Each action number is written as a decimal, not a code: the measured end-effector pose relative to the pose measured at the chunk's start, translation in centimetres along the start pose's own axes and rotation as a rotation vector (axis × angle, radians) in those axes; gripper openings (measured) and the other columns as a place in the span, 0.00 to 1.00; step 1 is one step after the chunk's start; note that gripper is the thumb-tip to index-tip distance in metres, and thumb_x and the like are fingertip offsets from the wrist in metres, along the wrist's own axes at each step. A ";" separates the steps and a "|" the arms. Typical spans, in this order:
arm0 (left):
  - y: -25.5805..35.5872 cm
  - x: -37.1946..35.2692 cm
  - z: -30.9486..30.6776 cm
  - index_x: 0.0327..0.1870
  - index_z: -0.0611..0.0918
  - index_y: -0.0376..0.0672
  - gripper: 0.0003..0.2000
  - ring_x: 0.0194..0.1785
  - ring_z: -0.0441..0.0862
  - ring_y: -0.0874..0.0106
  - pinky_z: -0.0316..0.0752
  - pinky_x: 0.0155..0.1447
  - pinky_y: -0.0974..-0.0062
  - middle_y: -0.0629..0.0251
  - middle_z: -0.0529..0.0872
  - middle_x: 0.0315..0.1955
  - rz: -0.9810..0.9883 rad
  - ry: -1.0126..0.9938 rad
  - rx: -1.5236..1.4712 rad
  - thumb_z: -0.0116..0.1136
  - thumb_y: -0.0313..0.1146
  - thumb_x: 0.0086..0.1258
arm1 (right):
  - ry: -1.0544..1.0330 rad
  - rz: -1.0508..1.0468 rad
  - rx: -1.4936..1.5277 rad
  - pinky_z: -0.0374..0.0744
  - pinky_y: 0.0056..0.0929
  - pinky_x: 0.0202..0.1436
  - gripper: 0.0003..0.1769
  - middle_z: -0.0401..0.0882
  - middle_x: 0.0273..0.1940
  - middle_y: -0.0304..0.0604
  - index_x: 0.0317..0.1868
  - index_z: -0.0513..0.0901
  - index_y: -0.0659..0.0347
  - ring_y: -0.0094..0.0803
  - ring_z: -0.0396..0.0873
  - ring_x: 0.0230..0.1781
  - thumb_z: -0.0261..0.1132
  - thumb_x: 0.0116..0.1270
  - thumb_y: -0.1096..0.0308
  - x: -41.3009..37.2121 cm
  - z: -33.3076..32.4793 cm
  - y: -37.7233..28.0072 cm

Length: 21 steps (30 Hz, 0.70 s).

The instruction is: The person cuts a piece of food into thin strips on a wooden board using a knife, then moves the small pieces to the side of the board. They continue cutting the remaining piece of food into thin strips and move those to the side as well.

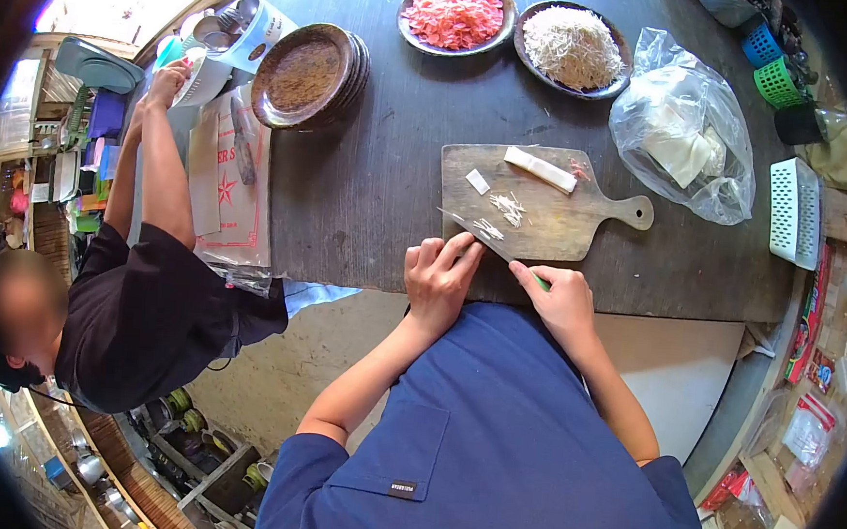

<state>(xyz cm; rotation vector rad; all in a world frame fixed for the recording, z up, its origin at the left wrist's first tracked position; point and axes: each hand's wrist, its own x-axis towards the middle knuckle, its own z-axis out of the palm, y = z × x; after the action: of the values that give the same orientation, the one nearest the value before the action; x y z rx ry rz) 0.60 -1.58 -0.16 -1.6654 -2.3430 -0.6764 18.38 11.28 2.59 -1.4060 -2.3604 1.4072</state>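
Observation:
My right hand point(559, 300) grips the green handle of a knife point(494, 248), whose blade points up and left over the cutting board point(561, 236). My left hand point(442, 283) is at the board's lower left corner, fingers curled in close to the blade; what they hold, if anything, is hidden. On the wooden board lie a long white block point(541, 169), a small flat white slice point(478, 182) and thin white shreds point(507, 208). A few pinkish shreds point(580, 169) sit near the board's handle end.
Beyond the board stand a plate of pink shreds point(452, 14), a plate of pale shreds point(574, 47) and a clear plastic bag point(688, 135). Stacked brown plates point(304, 75) are at left. Another person point(155, 297) reaches toward a white container point(202, 78). A white basket point(795, 212) stands right.

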 end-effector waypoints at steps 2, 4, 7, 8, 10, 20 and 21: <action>-0.1 0.0 0.2 0.49 0.95 0.55 0.11 0.47 0.81 0.72 0.71 0.54 0.69 0.83 0.92 0.52 0.000 0.022 -0.011 0.78 0.35 0.66 | 0.019 -0.030 0.007 0.82 0.50 0.37 0.32 0.84 0.25 0.58 0.37 0.95 0.60 0.59 0.87 0.29 0.69 0.79 0.36 0.3 -0.1 -0.3; -0.2 0.3 0.0 0.48 0.95 0.55 0.11 0.47 0.81 0.72 0.71 0.53 0.69 0.83 0.92 0.52 -0.003 0.016 -0.010 0.78 0.35 0.66 | -0.012 0.043 -0.017 0.81 0.50 0.36 0.32 0.83 0.25 0.58 0.36 0.95 0.60 0.59 0.86 0.28 0.69 0.79 0.36 -0.6 -1.4 -0.8; -0.1 0.0 0.1 0.47 0.95 0.55 0.09 0.47 0.81 0.72 0.71 0.53 0.69 0.83 0.92 0.52 -0.005 0.004 -0.020 0.78 0.35 0.66 | -0.044 0.080 -0.040 0.81 0.50 0.36 0.32 0.84 0.25 0.58 0.37 0.95 0.60 0.59 0.86 0.28 0.69 0.79 0.36 -1.8 -2.5 -1.4; -0.1 0.1 0.1 0.46 0.95 0.55 0.09 0.46 0.81 0.72 0.71 0.53 0.69 0.83 0.92 0.51 -0.005 0.016 -0.020 0.78 0.35 0.66 | -0.041 0.085 -0.041 0.81 0.50 0.36 0.32 0.84 0.25 0.58 0.37 0.95 0.60 0.59 0.86 0.28 0.69 0.79 0.36 -1.7 -2.4 -1.2; 0.0 0.2 0.1 0.46 0.95 0.55 0.09 0.46 0.81 0.72 0.71 0.53 0.69 0.83 0.92 0.51 -0.005 0.024 -0.026 0.78 0.35 0.66 | -0.056 0.073 -0.073 0.81 0.50 0.36 0.31 0.85 0.25 0.58 0.39 0.96 0.59 0.59 0.87 0.28 0.69 0.79 0.36 -1.0 -1.6 -0.7; -0.1 0.3 -0.1 0.48 0.95 0.54 0.10 0.46 0.81 0.72 0.71 0.53 0.70 0.82 0.92 0.50 -0.002 0.012 -0.029 0.78 0.36 0.67 | -0.035 0.082 -0.031 0.82 0.51 0.37 0.31 0.85 0.26 0.59 0.39 0.96 0.59 0.59 0.88 0.30 0.69 0.79 0.36 -1.9 -2.4 -1.4; -0.1 0.2 0.0 0.48 0.95 0.54 0.10 0.46 0.81 0.72 0.71 0.53 0.70 0.82 0.92 0.50 0.000 0.011 -0.033 0.78 0.36 0.67 | -0.034 0.076 -0.040 0.82 0.51 0.37 0.31 0.85 0.26 0.59 0.38 0.96 0.59 0.59 0.88 0.30 0.69 0.79 0.37 -1.8 -2.2 -1.2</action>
<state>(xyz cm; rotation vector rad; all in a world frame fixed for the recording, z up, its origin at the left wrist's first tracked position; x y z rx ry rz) 0.45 -1.44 -0.11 -1.6711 -2.3369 -0.7256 19.68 11.22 5.38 -1.5092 -2.3930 1.4200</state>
